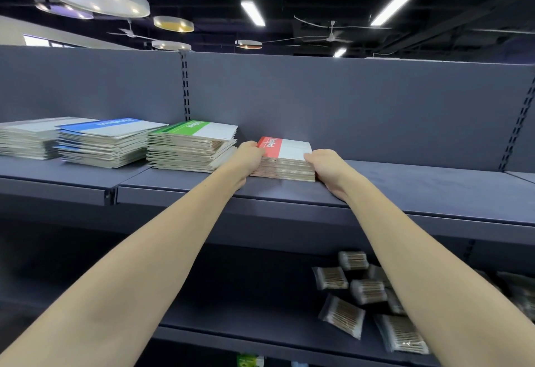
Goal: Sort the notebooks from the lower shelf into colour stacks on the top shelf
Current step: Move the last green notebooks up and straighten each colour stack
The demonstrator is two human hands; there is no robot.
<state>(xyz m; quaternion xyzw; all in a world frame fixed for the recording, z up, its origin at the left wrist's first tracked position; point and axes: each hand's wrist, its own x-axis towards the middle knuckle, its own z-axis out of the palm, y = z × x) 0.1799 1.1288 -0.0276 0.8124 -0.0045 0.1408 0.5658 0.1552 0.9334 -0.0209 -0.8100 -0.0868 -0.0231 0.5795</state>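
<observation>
Top shelf [405, 187]: dark grey board; four notebook stacks lie on it in a row.
Red stack [285, 161]: rightmost of the row, flat on the board, red band on the top cover; it stands just right of the green stack with a small gap between.
Left hand [249, 158]: fingers curled round the left edge of the red stack, gripping it near the top.
Right hand [325, 165]: fingers curled over the right front corner of the red stack, gripping its side; wrist rests on the board's front edge.
Green stack [192, 146]: taller, top cover banded green, edges uneven.
Blue stack [104, 142]: left of the green one, touching or nearly so; top cover banded blue.
Grey stack [27, 140]: far left, partly behind the blue stack; cover colour unclear.
Lower shelf [260, 334]: holds clear packets of cotton swabs [367, 291], heaped loosely at the right, blurred.
</observation>
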